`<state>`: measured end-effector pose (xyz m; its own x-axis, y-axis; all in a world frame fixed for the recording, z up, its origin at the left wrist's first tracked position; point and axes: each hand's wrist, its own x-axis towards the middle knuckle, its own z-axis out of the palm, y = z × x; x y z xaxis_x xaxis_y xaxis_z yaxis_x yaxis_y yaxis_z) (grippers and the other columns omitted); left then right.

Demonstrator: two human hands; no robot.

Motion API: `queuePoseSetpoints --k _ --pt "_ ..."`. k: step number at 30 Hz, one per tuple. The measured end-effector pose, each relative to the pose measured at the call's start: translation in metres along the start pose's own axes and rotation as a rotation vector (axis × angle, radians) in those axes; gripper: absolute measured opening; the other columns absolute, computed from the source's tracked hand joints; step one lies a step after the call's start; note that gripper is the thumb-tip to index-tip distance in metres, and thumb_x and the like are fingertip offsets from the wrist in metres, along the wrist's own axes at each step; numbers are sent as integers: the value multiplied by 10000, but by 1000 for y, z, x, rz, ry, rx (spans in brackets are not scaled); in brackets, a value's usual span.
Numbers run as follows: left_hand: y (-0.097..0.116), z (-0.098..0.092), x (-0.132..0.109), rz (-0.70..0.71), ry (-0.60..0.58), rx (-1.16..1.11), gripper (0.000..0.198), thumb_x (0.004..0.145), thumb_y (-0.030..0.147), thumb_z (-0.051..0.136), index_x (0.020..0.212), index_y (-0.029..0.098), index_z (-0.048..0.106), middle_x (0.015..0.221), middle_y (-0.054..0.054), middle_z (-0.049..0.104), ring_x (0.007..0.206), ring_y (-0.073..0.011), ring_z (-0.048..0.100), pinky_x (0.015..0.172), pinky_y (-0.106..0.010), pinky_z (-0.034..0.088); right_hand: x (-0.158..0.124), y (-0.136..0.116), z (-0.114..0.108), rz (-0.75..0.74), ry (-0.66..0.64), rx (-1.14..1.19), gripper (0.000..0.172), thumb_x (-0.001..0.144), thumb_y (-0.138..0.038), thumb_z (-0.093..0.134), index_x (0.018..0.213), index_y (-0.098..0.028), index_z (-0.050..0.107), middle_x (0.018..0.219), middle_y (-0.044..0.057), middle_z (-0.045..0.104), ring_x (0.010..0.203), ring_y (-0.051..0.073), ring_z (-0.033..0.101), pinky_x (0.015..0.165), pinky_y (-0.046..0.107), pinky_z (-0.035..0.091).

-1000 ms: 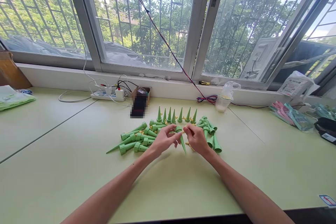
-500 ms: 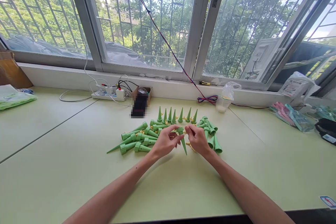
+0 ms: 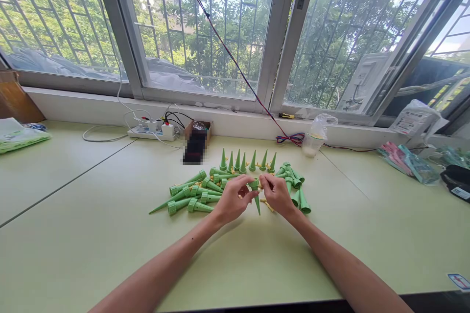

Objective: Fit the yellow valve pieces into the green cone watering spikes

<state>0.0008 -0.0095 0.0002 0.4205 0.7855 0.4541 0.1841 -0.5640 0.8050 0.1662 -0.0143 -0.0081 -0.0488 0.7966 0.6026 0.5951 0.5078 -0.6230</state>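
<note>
My left hand (image 3: 235, 198) grips a green plastic watering spike (image 3: 257, 200) by its ribbed collar, between thumb and fingers. The spike's tip points down toward the table. My right hand (image 3: 277, 195) is closed in a pinch at the collar's right side, on a small yellow valve (image 3: 260, 187) that is mostly hidden by the fingers. Beyond the hands, several spikes (image 3: 252, 161) stand tips up in a row. More spikes (image 3: 200, 190) lie in a heap left of my left hand, with yellow pieces among them.
Right of my right hand lies another group of green spikes (image 3: 304, 203). Yellow valves (image 3: 268, 205) lie on the table (image 3: 110, 234) close to the right wrist. At the back are a power strip (image 3: 150, 133), a small box (image 3: 207, 132) and a plastic cup in a bag (image 3: 315, 142).
My left hand and the spike have shifted slightly right, toward the right hand, and the spike hangs more upright. The right hand stays nearly in place.
</note>
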Motion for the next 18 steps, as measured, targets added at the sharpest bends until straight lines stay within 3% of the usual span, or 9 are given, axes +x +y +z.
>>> queuePoseSetpoints --k 18 --pt "5 1 -2 39 -21 21 160 831 318 599 927 190 614 893 -40 575 617 -103 574 584 -230 518 2 0 -2 32 -49 31 419 898 -317 431 540 -204 246 514 -55 229 485 94 256 489 248 228"
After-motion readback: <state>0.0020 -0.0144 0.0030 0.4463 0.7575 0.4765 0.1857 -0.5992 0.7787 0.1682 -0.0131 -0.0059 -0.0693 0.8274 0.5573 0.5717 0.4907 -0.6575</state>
